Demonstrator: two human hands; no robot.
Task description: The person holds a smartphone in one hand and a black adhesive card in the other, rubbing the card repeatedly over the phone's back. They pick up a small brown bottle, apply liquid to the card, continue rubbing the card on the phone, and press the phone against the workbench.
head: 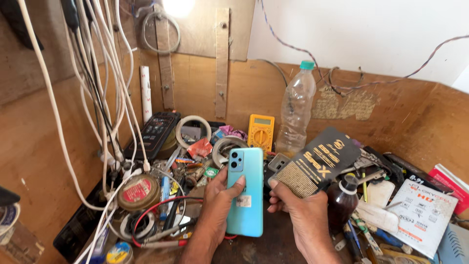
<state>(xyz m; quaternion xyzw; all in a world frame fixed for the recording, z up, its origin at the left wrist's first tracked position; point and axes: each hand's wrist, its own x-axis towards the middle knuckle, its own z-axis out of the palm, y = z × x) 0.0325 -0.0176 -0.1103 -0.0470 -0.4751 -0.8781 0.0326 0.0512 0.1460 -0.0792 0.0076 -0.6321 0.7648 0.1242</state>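
My left hand (pixel 215 205) holds a light blue smartphone (pixel 245 205) upright, its back with the camera block facing me, my thumb resting on the back. My right hand (pixel 295 208) grips the lower corner of a flat black package with gold print (pixel 320 159), tilted up to the right. The two hands sit close together above a cluttered wooden workbench (pixel 264 247).
A yellow multimeter (pixel 260 131) and a clear plastic bottle (pixel 296 110) stand at the back. White cables (pixel 105 98) hang at left over a round tin (pixel 139 192). A brown bottle (pixel 342 200), white packets (pixel 422 215), tape rolls and tools crowd the right.
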